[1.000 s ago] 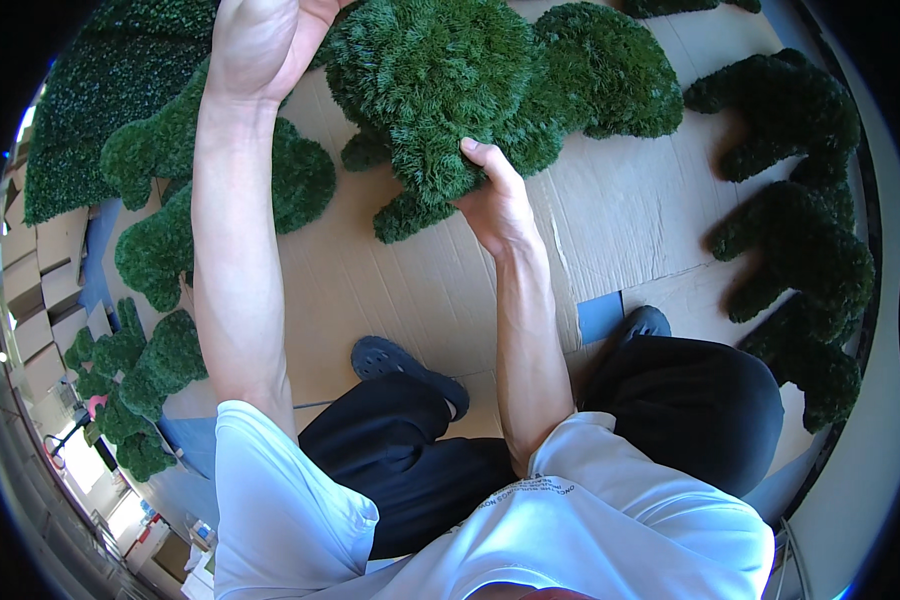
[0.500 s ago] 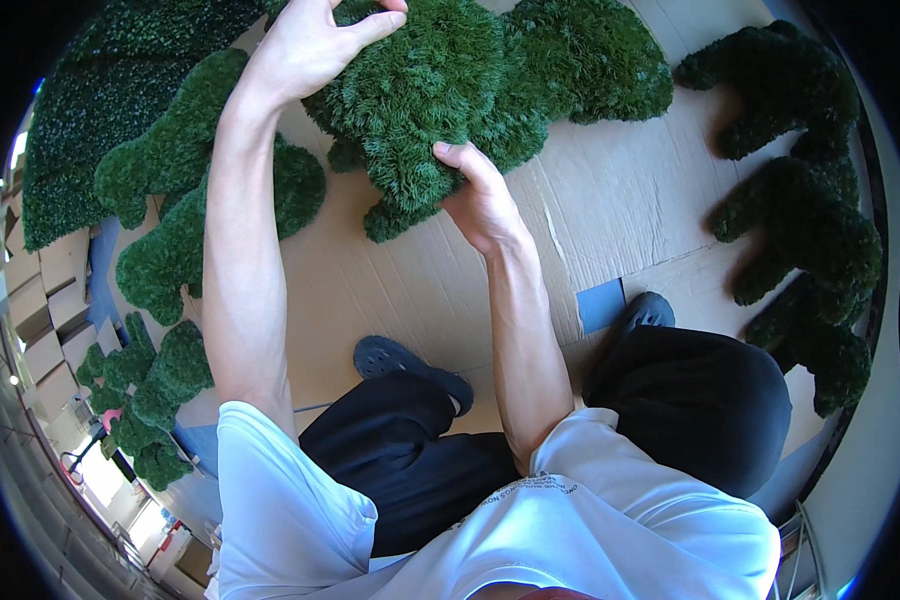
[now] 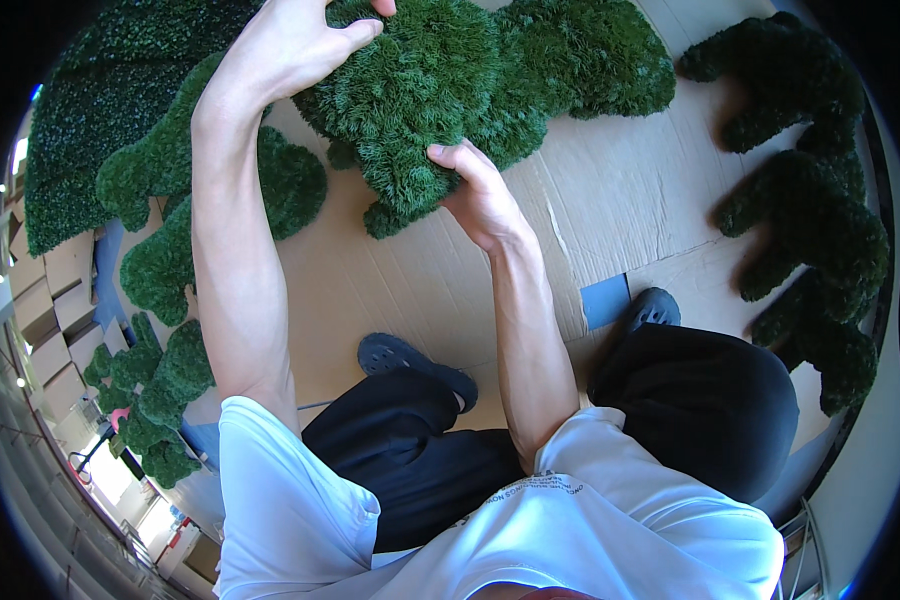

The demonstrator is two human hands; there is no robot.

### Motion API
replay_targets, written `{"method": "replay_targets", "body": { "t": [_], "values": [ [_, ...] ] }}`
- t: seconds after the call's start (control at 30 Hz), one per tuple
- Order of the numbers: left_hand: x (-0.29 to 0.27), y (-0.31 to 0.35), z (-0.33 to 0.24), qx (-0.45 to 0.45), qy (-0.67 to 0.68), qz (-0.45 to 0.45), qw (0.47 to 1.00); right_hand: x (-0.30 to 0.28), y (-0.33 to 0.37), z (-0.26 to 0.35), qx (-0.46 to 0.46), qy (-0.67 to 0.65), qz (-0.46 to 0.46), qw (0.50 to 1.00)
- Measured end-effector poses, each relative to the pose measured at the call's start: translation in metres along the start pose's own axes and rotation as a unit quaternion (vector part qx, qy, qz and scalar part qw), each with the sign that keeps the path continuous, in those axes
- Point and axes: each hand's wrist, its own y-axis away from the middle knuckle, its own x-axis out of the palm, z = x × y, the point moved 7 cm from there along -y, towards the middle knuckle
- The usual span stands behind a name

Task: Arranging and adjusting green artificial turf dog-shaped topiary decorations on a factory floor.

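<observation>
A bushy green artificial-grass shape (image 3: 420, 80) with rounded lobes stretches across the top middle, above cardboard. My right hand (image 3: 475, 195) grips its near lobe, thumb on top and the other fingers hidden underneath. Over its far left side, my left hand (image 3: 305, 40) reaches to the upper edge of the picture. The left thumb is stretched out, with a gap between it and a curved fingertip; the remaining fingers are mostly cut off. Nothing shows between that thumb and fingertip except the green tufts below.
Flattened cardboard (image 3: 410, 280) covers the floor around my dark clogs (image 3: 415, 365). Similar dark green shapes (image 3: 820, 210) lie along the right, and more green pieces (image 3: 160, 250) lie at the left. A large leafy panel (image 3: 100, 130) is at the far left, near stacked cardboard boxes (image 3: 65, 265).
My left hand has shifted slightly left, and the gap between its thumb and fingertip looks wider. My right hand keeps its grip on the green shape.
</observation>
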Motion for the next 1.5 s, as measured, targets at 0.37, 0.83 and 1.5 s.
{"method": "replay_targets", "body": {
  "t": [0.37, 0.83, 1.5],
  "values": [
    [0.0, 0.001, -0.016, 0.031, -0.124, -0.07, 0.989, 0.001, -0.001, 0.001, 0.0, 0.0, 0.015, 1.0],
    [-0.004, 0.001, -0.008, 0.022, 0.072, -0.028, 0.997, 0.0, -0.002, -0.002, 0.001, -0.004, 0.014, 1.0],
    [0.033, 0.001, 0.007, 0.095, 0.033, -0.163, 0.982, -0.011, 0.005, -0.008, 0.0, -0.018, -0.021, 1.0]
  ]
}}
